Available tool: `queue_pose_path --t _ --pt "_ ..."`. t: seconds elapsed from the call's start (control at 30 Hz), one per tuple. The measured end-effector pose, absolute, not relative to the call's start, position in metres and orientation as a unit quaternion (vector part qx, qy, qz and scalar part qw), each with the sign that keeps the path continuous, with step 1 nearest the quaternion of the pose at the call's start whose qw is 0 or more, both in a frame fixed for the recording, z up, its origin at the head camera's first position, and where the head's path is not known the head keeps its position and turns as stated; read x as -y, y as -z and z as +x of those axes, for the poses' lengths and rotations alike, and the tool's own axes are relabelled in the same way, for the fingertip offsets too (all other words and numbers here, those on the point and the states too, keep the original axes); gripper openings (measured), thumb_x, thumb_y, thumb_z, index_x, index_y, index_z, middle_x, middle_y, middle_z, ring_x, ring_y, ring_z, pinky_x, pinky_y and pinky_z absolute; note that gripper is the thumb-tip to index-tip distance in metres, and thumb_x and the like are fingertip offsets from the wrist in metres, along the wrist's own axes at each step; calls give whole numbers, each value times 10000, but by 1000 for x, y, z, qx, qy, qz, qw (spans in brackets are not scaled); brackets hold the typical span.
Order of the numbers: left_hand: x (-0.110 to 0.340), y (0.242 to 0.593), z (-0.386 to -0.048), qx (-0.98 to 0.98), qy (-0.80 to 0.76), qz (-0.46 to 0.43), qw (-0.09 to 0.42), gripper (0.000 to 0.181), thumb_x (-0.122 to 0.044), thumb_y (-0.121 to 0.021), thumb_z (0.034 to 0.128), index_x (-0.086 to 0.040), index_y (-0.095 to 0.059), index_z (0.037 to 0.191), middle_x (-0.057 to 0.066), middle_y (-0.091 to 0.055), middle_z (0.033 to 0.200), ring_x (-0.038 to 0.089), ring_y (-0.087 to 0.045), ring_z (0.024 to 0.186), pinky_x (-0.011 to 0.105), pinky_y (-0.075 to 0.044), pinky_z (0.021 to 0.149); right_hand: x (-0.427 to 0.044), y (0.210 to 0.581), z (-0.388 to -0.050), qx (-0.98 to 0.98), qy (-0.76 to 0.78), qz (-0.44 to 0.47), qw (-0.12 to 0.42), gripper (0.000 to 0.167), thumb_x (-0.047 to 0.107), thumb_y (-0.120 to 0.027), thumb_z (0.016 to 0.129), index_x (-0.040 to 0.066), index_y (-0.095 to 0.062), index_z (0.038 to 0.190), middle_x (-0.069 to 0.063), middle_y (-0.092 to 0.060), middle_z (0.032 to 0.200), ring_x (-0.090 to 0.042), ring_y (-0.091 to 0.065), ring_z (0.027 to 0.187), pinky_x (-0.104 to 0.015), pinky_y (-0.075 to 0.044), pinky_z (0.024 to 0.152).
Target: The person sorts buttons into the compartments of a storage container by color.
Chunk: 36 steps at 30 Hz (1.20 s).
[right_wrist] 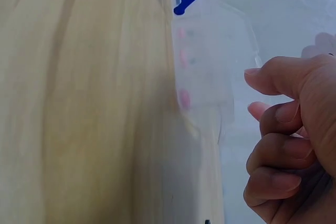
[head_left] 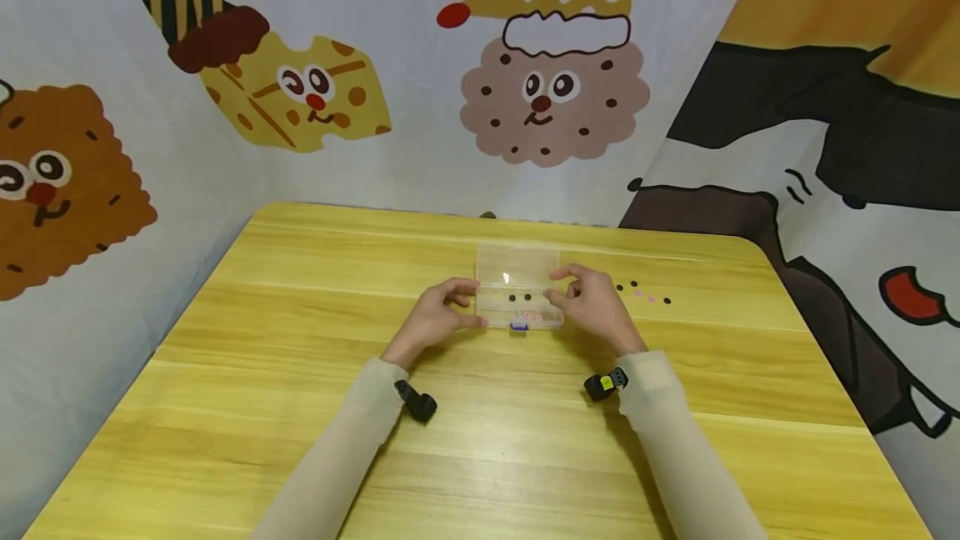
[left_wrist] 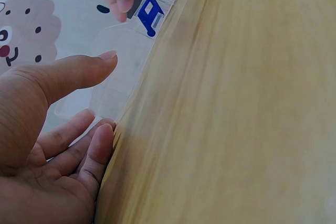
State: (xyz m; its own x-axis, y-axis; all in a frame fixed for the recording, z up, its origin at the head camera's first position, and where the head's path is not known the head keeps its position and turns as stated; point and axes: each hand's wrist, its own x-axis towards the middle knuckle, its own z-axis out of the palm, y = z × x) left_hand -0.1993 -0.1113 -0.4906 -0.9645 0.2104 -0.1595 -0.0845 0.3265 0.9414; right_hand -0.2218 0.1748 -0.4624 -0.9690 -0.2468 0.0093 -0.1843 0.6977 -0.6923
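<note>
A clear plastic box sits on the table with its transparent lid raised at the back. Its front carries a blue latch. Inside lie two small black discs and some small pink pieces. At the box's left end my left hand holds it, thumb by the front corner and fingers farther back. My right hand is beside the right end, near the lid. Its thumb is apart from the box in the right wrist view, and the other fingers curl loosely around nothing.
Right of my right hand, several small pieces lie loose on the wooden table: black discs and pink ones. Behind the table's far edge hangs a cartoon-printed cloth. Each wrist wears a small black camera.
</note>
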Motion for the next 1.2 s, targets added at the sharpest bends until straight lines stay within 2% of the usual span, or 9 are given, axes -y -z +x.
queue_pose_path --t 0.53,0.9,1.2 --pt "111 492 -200 -804 -580 36 128 643 -198 -905 787 -186 -634 1371 4 -649 1307 242 -560 1188 428 -456 1017 -208 462 -219 -936 339 -81 49 440 342 -691 988 97 -623 1347 -13 -525 581 -144 -378 447 -284 -341 441" --pt "112 492 -200 -806 -578 39 125 639 -205 -905 789 -184 -637 1368 5 -656 1303 245 -565 1182 433 -459 1018 -235 466 -219 -942 327 -58 39 435 343 -699 982 89 -625 1328 -11 -508 594 -142 -378 456 -282 -345 445" --pt "112 491 -199 -806 -577 43 123 640 -201 -897 796 -174 -630 1378 15 -653 1312 250 -564 1184 437 -455 1015 -252 470 -215 -943 327 -48 26 432 349 -688 989 67 -631 1311 -57 -616 663 -167 -460 507 -289 -368 470"
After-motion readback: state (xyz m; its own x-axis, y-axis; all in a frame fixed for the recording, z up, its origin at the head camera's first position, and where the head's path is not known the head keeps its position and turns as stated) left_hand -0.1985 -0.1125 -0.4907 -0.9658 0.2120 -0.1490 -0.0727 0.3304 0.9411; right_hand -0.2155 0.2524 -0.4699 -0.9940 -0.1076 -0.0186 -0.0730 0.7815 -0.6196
